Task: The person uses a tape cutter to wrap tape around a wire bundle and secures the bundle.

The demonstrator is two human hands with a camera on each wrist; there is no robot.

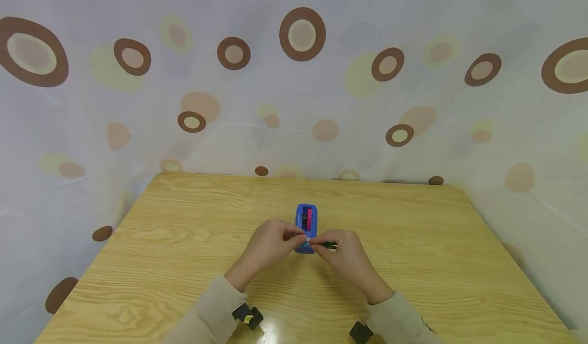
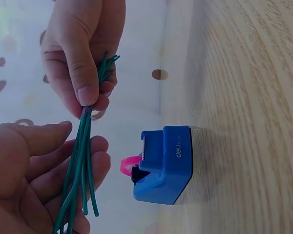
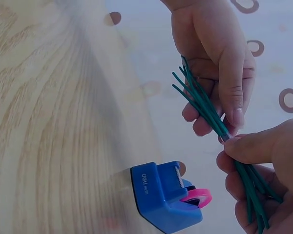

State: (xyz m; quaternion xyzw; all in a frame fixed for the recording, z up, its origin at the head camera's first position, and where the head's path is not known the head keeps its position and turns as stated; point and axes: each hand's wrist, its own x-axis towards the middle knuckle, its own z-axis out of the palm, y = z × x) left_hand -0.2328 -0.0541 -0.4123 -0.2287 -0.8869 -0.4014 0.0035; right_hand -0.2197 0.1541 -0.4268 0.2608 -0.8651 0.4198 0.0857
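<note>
Both hands meet in front of a blue tape dispenser (image 1: 306, 207), holding a bundle of thin green wires (image 2: 78, 170). A narrow band of clear tape (image 3: 226, 137) goes round the bundle's middle. My right hand (image 1: 345, 254) pinches the bundle at the taped part between thumb and fingers. In my left hand (image 1: 272, 242) the other half lies across curled fingers, the thumb close beside it. The wire ends fan out loosely on both sides. A pink tape roll (image 2: 130, 165) sits in the dispenser, which rests on the table just beyond the hands.
The wooden table (image 1: 161, 262) runs back to a pale curtain (image 1: 257, 99) printed with brown ovals. A dark strap piece (image 1: 248, 315) shows at the left sleeve, another (image 1: 361, 332) at the right sleeve.
</note>
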